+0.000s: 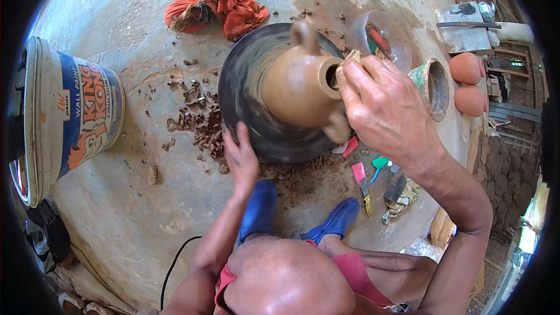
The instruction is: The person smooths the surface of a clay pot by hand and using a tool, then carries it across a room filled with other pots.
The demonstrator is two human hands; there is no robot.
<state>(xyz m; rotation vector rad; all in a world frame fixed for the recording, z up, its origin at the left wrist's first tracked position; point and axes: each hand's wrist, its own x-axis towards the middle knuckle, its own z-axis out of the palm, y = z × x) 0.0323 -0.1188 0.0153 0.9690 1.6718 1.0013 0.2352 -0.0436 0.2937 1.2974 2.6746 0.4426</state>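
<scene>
The right hand [382,105] is pinching the rim of the wet clay pot [300,84] sitting on the wheel [248,122], the left hand [240,157] is resting open-gripped on the wheel's edge; the pot looks soft, slippery, easily deformed, best cradled low.

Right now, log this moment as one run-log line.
left hand: on rim of dark round wheel | right hand: at mouth of brown clay pot | red cloth: behind wheel

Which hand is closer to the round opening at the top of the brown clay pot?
The right hand: its fingertips press at the rim of the brown clay pot. The left hand rests lower down, at the edge of the dark round wheel.
</scene>
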